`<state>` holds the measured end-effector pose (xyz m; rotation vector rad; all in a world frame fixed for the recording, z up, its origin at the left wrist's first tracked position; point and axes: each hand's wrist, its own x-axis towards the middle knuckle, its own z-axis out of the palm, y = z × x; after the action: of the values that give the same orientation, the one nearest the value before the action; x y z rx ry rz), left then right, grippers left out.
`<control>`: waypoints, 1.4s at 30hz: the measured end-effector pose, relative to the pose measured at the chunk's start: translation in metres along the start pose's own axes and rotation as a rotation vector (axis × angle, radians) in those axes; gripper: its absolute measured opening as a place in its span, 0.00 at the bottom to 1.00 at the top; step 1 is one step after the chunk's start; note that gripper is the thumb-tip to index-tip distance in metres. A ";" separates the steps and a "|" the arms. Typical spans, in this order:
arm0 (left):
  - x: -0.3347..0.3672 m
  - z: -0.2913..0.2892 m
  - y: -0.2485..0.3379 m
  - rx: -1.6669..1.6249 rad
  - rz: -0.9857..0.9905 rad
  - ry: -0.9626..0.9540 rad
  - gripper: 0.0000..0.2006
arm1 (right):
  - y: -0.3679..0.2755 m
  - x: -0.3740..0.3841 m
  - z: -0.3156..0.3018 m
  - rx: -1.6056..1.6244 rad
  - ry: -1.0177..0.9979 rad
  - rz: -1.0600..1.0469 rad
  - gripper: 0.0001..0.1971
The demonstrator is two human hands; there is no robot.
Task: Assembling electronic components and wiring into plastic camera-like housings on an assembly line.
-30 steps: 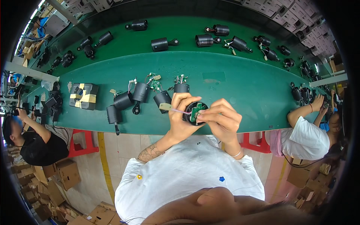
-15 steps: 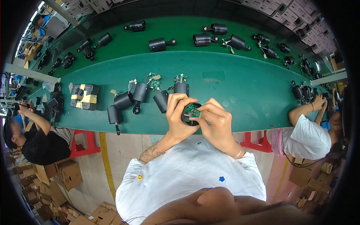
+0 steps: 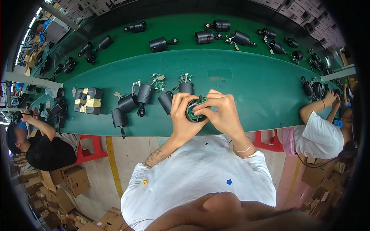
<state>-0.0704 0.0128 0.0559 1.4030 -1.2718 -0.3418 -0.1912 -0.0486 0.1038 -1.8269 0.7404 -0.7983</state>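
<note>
My left hand (image 3: 181,117) is wrapped round a black cylindrical housing (image 3: 188,114), its round mouth turned up toward me. A green circuit board (image 3: 202,100) sits tilted at that mouth, partly sticking out over the far rim. My right hand (image 3: 224,111) has thumb and fingers pinched on the board inside the opening; the fingertips cover part of it. Just beyond my left hand stands another black housing (image 3: 186,88) with a wired board (image 3: 185,78) hanging out. Several more black housings (image 3: 145,93) lie to the left, some with boards and wires out.
A taped black block (image 3: 88,101) lies at the left on the green table (image 3: 262,100). Behind, a green strip (image 3: 181,29) carries several black cylinders. Co-workers sit at the left, in a black sleeve (image 3: 46,152), and right, in a white sleeve (image 3: 322,136). Cardboard boxes (image 3: 77,179) stand on the floor.
The circuit board now stands higher and more tilted at the housing's mouth. My right hand has shifted slightly up and turned, its fingers pressed together on the board. My left hand keeps its hold.
</note>
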 end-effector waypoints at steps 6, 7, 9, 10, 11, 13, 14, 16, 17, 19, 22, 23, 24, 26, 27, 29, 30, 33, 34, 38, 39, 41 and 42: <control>0.003 -0.002 -0.008 0.039 -0.027 0.016 0.25 | 0.010 -0.008 0.027 -0.213 0.232 -0.194 0.10; 0.004 -0.005 -0.010 0.053 -0.003 0.002 0.25 | 0.011 -0.009 0.027 -0.245 0.237 -0.224 0.11; 0.005 -0.007 -0.012 0.080 0.044 -0.029 0.26 | 0.013 -0.011 0.028 -0.310 0.252 -0.282 0.13; 0.005 -0.008 -0.012 0.083 0.046 -0.033 0.26 | 0.011 -0.010 0.027 -0.307 0.255 -0.281 0.13; 0.005 -0.008 -0.011 0.065 0.041 -0.035 0.28 | 0.006 -0.007 0.024 -0.271 0.254 -0.215 0.14; 0.005 -0.009 -0.010 0.031 0.032 -0.038 0.32 | -0.003 -0.002 0.017 -0.198 0.249 -0.085 0.18; 0.004 -0.009 -0.009 0.014 0.027 -0.040 0.33 | -0.003 0.000 0.015 -0.161 0.246 -0.020 0.19; 0.003 -0.006 -0.006 -0.024 0.000 -0.014 0.36 | 0.001 0.003 0.011 -0.103 0.191 0.018 0.21; 0.002 -0.003 -0.005 -0.061 -0.028 0.016 0.38 | 0.004 0.004 0.009 -0.046 0.131 0.053 0.22; 0.000 -0.001 -0.003 -0.133 -0.085 0.081 0.42 | 0.009 0.006 0.007 0.070 0.007 0.121 0.25; 0.002 -0.002 -0.004 -0.070 -0.053 0.062 0.45 | 0.020 0.008 0.012 0.306 -0.061 0.186 0.25; 0.002 -0.002 -0.004 -0.039 -0.037 0.055 0.46 | 0.024 0.008 0.014 0.424 -0.098 0.217 0.24; 0.003 -0.002 -0.004 -0.007 -0.021 0.048 0.47 | 0.026 0.008 0.016 0.542 -0.135 0.247 0.24; 0.004 -0.002 -0.005 0.022 -0.005 0.055 0.47 | 0.028 0.008 0.018 0.535 -0.132 0.235 0.24; 0.005 -0.002 -0.004 0.049 0.011 0.061 0.46 | 0.029 0.007 0.020 0.526 -0.126 0.223 0.24; 0.005 -0.002 -0.004 0.100 0.045 0.071 0.45 | 0.029 0.007 0.021 0.508 -0.113 0.200 0.24; 0.005 -0.002 -0.004 0.101 0.045 0.072 0.45 | 0.029 0.006 0.021 0.508 -0.114 0.200 0.24; 0.001 0.000 -0.006 0.120 0.036 0.059 0.46 | 0.029 0.006 0.020 0.559 -0.084 0.130 0.22; 0.000 0.001 -0.006 0.126 0.033 0.054 0.46 | 0.029 0.006 0.020 0.575 -0.074 0.106 0.21; -0.001 0.002 -0.006 0.155 0.049 0.049 0.46 | 0.031 0.005 0.015 0.582 -0.114 0.142 0.22; -0.001 0.002 -0.005 0.165 0.055 0.047 0.46 | 0.032 0.005 0.013 0.584 -0.128 0.154 0.22; 0.000 0.004 -0.003 0.147 0.059 0.068 0.46 | 0.035 0.007 0.011 0.632 -0.094 0.135 0.22; 0.001 0.005 -0.001 0.127 0.063 0.087 0.45 | 0.037 0.009 0.010 0.680 -0.058 0.117 0.21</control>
<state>-0.0738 0.0095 0.0540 1.4658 -1.2810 -0.1575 -0.1832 -0.0629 0.0678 -1.1788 0.4534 -0.7934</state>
